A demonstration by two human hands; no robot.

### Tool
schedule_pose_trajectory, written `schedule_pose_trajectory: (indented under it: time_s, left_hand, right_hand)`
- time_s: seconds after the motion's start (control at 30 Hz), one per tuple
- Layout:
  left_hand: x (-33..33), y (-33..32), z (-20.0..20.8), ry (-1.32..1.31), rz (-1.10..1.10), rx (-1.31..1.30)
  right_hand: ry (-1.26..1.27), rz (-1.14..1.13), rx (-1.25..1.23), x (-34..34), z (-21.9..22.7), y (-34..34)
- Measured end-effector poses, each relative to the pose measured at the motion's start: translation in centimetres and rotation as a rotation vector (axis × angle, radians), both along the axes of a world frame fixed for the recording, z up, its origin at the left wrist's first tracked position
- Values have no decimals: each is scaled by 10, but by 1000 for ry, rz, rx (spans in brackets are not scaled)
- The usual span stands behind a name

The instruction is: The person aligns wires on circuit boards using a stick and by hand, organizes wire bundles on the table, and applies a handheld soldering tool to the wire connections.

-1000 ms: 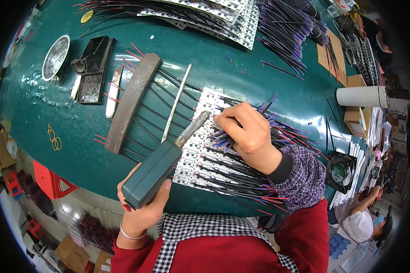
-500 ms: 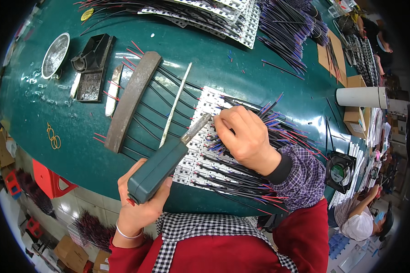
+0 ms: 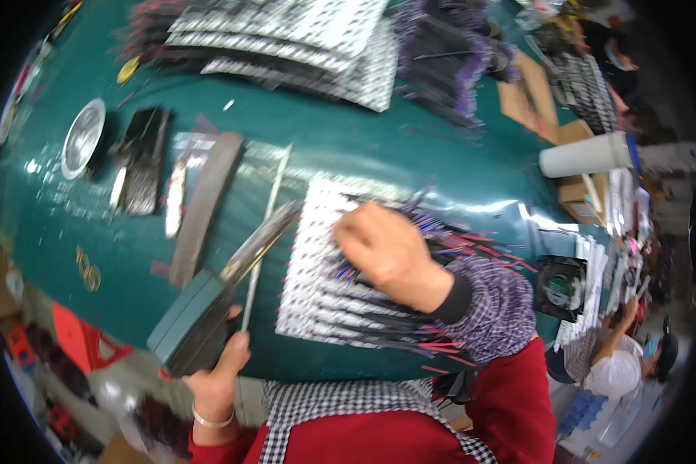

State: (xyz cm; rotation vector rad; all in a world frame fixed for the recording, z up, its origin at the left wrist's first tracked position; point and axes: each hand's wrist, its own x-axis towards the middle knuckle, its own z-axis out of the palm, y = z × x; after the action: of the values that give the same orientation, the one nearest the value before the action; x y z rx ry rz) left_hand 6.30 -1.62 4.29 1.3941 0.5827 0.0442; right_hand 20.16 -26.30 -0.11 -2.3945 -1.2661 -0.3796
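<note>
My left hand [image 3: 226, 370] is wrapped round a green soldering gun [image 3: 187, 319], whose long metal barrel points up and right past the left edge of a white circuit board panel [image 3: 305, 267]. Curled over that panel is my right hand [image 3: 390, 255]. Its fingers are closed, and whatever they pinch is hidden under them. Black wires with red and blue ends [image 3: 394, 313] lie in rows across the panel and stick out to the right. A thin pale stick [image 3: 269, 220] and a curved brown bar [image 3: 209, 209] lie left of the panel, the gun's barrel crossing over the stick.
Stacked white panels [image 3: 286, 39] with wires stand at the back, beside a purple-black wire bundle [image 3: 441, 66]. A metal bowl [image 3: 83, 139] and a black holder [image 3: 143, 166] sit at left. On the right are a white bottle [image 3: 584, 156] and a small fan [image 3: 562, 288].
My left hand has drawn the soldering gun down and left, off the panel. My right hand stays over the panel. The wires seen under the brown bar no longer show there. The view has shifted and blurred.
</note>
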Motion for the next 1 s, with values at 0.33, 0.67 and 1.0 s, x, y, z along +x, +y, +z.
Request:
schedule_pose_trajectory:
  time_s: [0.33, 0.67, 1.0]
  left_hand:
    - [-9, 20, -39, -167, 75, 135]
    - [-17, 22, -26, -153, 105, 164]
    - [-9, 9, -10, -148, 43, 96]
  right_hand:
    - [445, -440, 1041, 56, 104, -26]
    - [370, -493, 742, 63, 27, -25]
    - [45, -97, -113, -8, 34, 12]
